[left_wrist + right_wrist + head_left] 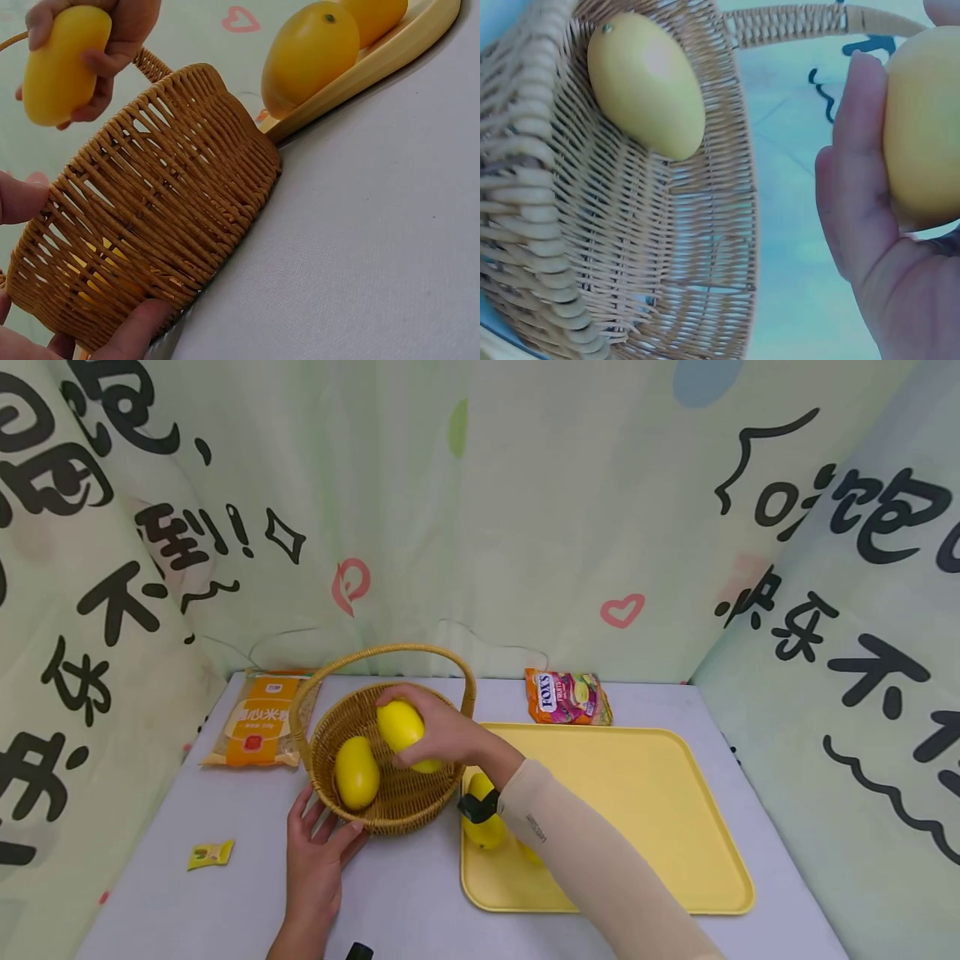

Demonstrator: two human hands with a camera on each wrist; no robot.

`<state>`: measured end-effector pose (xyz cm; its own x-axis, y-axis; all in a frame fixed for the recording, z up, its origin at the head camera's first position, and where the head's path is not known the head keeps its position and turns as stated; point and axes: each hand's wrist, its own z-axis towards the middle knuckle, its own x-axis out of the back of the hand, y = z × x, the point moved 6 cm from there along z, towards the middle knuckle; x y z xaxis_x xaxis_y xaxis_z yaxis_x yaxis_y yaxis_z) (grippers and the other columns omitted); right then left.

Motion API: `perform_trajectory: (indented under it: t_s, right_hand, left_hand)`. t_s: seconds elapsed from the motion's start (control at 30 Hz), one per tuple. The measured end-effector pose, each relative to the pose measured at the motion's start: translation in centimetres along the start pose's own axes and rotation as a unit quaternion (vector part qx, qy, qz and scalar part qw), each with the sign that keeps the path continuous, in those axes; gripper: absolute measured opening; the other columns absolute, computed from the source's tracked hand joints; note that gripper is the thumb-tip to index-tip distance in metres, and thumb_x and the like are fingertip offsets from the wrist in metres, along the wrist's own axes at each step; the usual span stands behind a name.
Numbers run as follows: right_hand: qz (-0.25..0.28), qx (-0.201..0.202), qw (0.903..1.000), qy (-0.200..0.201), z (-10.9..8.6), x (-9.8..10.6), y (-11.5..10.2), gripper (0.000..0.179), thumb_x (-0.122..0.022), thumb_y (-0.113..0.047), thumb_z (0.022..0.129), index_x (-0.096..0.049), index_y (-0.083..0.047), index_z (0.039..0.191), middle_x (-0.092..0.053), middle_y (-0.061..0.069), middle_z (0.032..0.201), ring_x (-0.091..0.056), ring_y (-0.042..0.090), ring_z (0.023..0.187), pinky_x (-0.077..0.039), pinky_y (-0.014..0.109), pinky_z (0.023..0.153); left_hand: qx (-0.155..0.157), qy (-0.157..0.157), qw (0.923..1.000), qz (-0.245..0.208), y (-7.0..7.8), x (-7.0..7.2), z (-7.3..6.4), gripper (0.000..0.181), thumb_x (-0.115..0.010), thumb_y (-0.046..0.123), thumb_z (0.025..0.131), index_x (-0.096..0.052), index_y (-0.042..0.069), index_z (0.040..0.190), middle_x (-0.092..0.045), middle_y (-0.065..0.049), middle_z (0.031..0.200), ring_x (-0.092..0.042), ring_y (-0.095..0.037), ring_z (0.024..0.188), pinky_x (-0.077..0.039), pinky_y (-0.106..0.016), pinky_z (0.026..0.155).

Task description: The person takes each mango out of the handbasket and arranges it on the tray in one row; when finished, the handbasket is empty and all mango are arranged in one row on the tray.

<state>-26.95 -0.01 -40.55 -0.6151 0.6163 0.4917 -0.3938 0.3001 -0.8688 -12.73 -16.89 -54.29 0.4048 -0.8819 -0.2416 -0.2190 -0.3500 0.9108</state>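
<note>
My right hand [438,727] grips a yellow mango [399,725] over the wicker basket [412,814]; its fingers wrap the fruit in the left wrist view. Another mango [357,773] lies inside the basket on the left, and the right wrist view shows that mango [646,86] against the woven wall. With spread fingers, my left hand [318,860] touches the basket's near left side. In the left wrist view, one digit [22,199] is at the rim and another [139,330] rests low on the wall.
Right of the basket lies a yellow tray [622,818], with mangoes [311,56] at its left end, partly hidden by my right arm. An orange snack bag [258,722] stands behind left, a FOX'S candy bag [568,697] behind the tray. A small yellow packet [211,854] lies front left.
</note>
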Motion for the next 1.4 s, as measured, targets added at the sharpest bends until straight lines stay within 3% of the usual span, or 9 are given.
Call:
perform_trajectory:
  t_s: [0.2, 0.53, 0.7, 0.93, 1.4]
  right_hand:
    - [0.024, 0.013, 0.9996, 0.011, -2.0, 0.0, 0.0, 0.076, -0.082, -0.017, 0.072, -0.051, -0.021, 0.141, -0.050, 0.003, 0.142, -0.057, 0.025, 0.106, -0.057, 0.033, 0.079]
    - [0.064, -0.057, 0.9952, 0.046, -7.1, 0.9, 2.9, 0.079, -0.083, -0.022, 0.073, -0.047, -0.036, 0.142, -0.047, 0.006, 0.144, -0.058, 0.032, 0.103, -0.057, 0.038, 0.076]
    - [0.086, -0.077, 0.9907, 0.072, -9.8, 1.9, 3.2, 0.081, -0.083, -0.020, 0.074, -0.045, -0.034, 0.144, -0.049, 0.013, 0.137, -0.058, 0.034, 0.104, -0.057, 0.040, 0.080]
    - [0.124, -0.046, 0.9849, 0.111, -13.2, 3.5, 2.1, 0.082, -0.081, -0.011, 0.075, -0.041, -0.023, 0.147, -0.045, 0.021, 0.140, -0.057, 0.035, 0.103, -0.058, 0.042, 0.080]
    - [0.098, -0.032, 0.9813, 0.162, -18.8, 5.3, 1.5, 0.083, -0.082, -0.010, 0.076, -0.041, -0.014, 0.148, -0.045, 0.025, 0.136, -0.054, 0.038, 0.107, -0.060, 0.043, 0.079]
  left_hand:
    - [0.000, 0.001, 1.0000, 0.003, 0.1, 0.1, 0.0, 0.102, -0.070, -0.007, 0.095, -0.016, 0.042, 0.167, -0.022, -0.004, 0.174, -0.039, -0.028, 0.152, -0.061, -0.035, 0.099]
    - [0.003, 0.000, 1.0000, -0.003, -0.1, 0.1, 0.0, 0.105, -0.072, -0.007, 0.093, -0.016, 0.043, 0.167, -0.022, -0.004, 0.174, -0.037, -0.027, 0.153, -0.062, -0.033, 0.098]
    - [0.004, -0.001, 1.0000, -0.002, -0.1, 0.1, 0.0, 0.105, -0.072, -0.006, 0.094, -0.015, 0.044, 0.167, -0.020, -0.004, 0.175, -0.037, -0.027, 0.153, -0.062, -0.033, 0.098]
    - [0.009, -0.002, 1.0000, 0.001, -0.2, 0.0, 0.1, 0.105, -0.071, -0.005, 0.095, -0.013, 0.045, 0.167, -0.018, -0.003, 0.176, -0.036, -0.027, 0.154, -0.061, -0.034, 0.101]
    - [0.006, -0.003, 1.0000, -0.004, -0.2, 0.0, 0.1, 0.105, -0.071, -0.006, 0.095, -0.014, 0.045, 0.167, -0.019, -0.003, 0.175, -0.037, -0.027, 0.153, -0.061, -0.035, 0.100]
